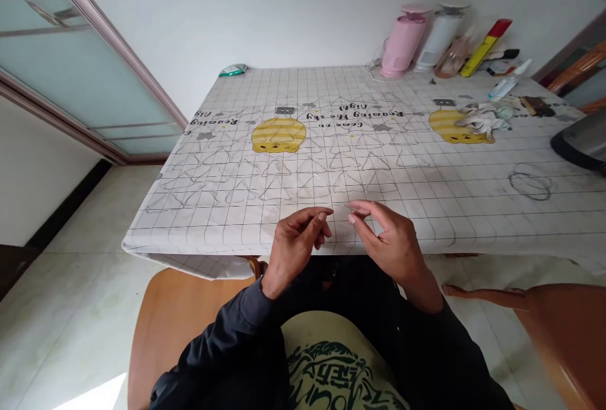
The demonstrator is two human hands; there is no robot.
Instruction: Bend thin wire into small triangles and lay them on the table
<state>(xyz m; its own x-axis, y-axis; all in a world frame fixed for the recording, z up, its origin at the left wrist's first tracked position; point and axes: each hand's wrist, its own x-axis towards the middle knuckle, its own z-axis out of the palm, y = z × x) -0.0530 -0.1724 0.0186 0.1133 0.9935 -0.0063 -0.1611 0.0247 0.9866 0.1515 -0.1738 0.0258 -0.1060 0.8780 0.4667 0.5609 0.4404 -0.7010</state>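
My left hand point(303, 233) is over the table's front edge, thumb and forefinger pinched together. Whatever is in that pinch is too thin to make out. Just to the right, my right hand point(391, 230) has its thumb and fingertips drawn close, turned toward the left hand. If a fine piece lies between those tips, it does not show clearly. Beyond both hands, several thin wire triangles point(277, 190) lie in rows on the checked tablecloth point(227, 227). A loose coil of thin wire point(530, 184) rests farther right.
A pink cylindrical device point(404, 40) and a white one point(438, 37) stand by the wall. Near them are a yellow-red box point(486, 48), a small bottle point(511, 81) and a crumpled cloth point(485, 118). Wooden chairs point(175, 321) flank me. A green packet point(233, 70) lies at the back left corner.
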